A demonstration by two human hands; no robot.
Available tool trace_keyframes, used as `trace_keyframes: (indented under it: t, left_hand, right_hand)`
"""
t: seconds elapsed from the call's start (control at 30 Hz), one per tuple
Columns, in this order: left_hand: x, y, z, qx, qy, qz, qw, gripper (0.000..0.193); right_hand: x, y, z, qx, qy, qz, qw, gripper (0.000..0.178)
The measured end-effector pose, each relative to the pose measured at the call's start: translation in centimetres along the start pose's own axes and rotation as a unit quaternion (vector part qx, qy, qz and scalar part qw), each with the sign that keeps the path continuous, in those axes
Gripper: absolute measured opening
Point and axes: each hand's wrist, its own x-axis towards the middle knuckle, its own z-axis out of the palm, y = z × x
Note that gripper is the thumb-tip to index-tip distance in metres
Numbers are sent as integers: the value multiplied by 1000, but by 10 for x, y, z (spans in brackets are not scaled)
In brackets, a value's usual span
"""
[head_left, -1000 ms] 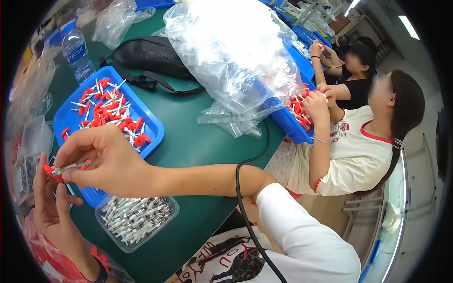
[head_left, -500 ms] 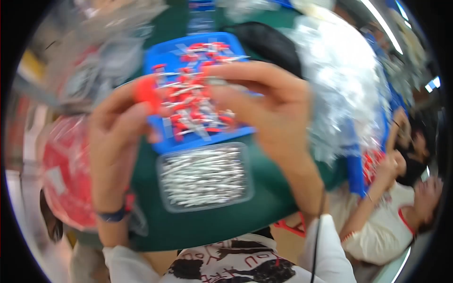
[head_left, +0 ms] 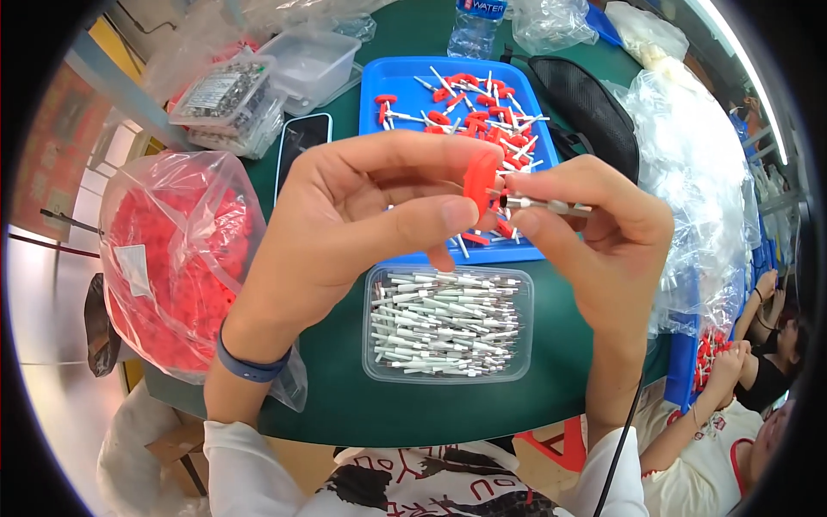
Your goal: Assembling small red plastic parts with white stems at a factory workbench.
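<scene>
Above the table (head_left: 345,405), toward its near edge, the left hand (head_left: 323,231) and right hand (head_left: 618,234), fingertips pinched, hold respectively a red knob (head_left: 480,183), probably light, stiff and best held by its rim, and a slim, likely slippery rod (head_left: 531,203), best gripped mid-shaft.

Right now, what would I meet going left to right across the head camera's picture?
Bag of red parts, phone, red piece in the left fingers, metal-tipped white pin in the right fingers, big clear plastic bag.
</scene>
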Motion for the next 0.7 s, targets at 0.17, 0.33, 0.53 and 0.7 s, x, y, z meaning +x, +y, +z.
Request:
trace_keyframes:
  t: [0.17,0.33,0.53,0.7]
  left_hand:
    - [-4,-4,4,14,13,11,1000,36]
    - [-3,-9,5,62,35,47,996,35]
    - [-5,-9,5,65,33,63,995,34]
    - [-2,-11,4,144,24,93,985,31]
  right_hand:
    - [-2,-1,-5,-36,-26,-7,999,26]
    - [-1,-4,5,20,24,38,999,22]
    - [-3,-2,0,35,27,92,995,17]
    - [-4,2,-3,24,-1,82,996,16]
